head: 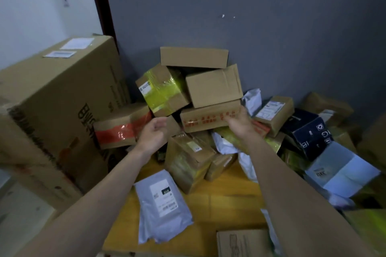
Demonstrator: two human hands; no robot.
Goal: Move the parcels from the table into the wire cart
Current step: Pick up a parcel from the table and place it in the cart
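While the right hand touches the red-printed box and the left hand hovers with loosely spread fingers, gripping both ends should keep the upper boxes from toppling.

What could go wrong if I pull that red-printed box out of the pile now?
1. The red-printed box sits under a plain box, with a flat box on top; pulling it may topple both.
2. The yellow-taped box leans beside it, tilted, and could slide off.
3. Only the right hand touches the box; the left hand hovers open, so a one-sided pull might twist it.
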